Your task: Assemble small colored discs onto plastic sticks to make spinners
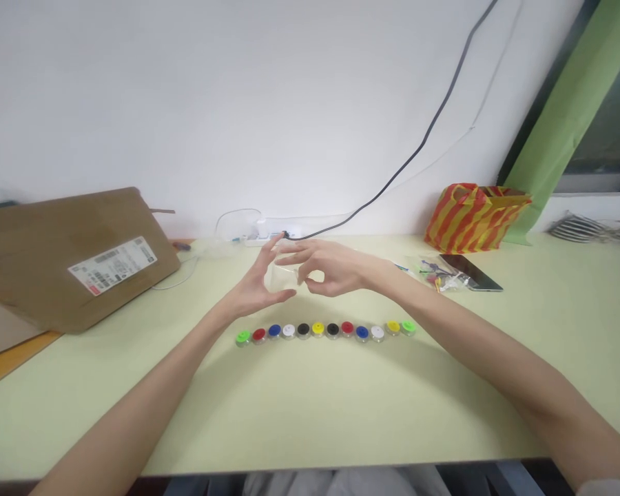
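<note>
A small see-through object (283,277), its exact shape hard to make out, is between my two hands above the table. My left hand (255,284) curves around its left side, with thumb and index finger wide apart. At its right edge, the thumb and a finger of my right hand (331,267) close in a pinch on it. Nearer to me lies a slightly curved row of several small round clear containers with coloured lids, among them a green one (243,337) at the left end, a yellow one (317,328) mid-row and a green one (408,327) at the right end.
A cardboard box (46,262) with a label stands at the left. At the back are a power strip (258,240) and a black cable (424,141). To the right are a striped bag (468,219), clear plastic packets (444,275) and a dark tablet (472,272).
</note>
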Demonstrator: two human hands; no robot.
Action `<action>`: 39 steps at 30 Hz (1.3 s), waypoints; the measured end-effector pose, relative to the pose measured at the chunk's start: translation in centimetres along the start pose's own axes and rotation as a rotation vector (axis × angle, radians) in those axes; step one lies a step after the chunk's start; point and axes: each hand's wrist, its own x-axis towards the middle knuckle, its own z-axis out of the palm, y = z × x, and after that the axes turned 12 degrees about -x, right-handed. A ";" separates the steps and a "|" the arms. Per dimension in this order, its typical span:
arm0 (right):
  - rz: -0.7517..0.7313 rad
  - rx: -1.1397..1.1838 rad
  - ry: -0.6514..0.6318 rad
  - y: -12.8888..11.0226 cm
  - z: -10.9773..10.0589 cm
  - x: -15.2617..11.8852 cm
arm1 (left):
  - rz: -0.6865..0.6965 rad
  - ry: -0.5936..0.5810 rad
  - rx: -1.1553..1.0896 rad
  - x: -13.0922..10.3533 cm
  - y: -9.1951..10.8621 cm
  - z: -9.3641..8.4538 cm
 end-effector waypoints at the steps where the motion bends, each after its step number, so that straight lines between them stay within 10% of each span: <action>1: -0.012 0.021 -0.003 -0.2 -0.1 0.1 | -0.015 -0.018 -0.014 0.0 0.2 -0.1; 13: 0.268 0.114 0.061 0.9 -1.8 -1.0 | -0.067 -0.019 0.370 0.1 -2.2 0.4; 22: 0.677 0.015 -0.722 7.0 1.2 -4.7 | -0.021 -0.092 0.572 0.3 -3.5 0.3; 39: 0.690 -0.017 -0.808 6.9 2.3 -4.9 | 0.039 -0.039 0.614 0.2 -3.4 0.7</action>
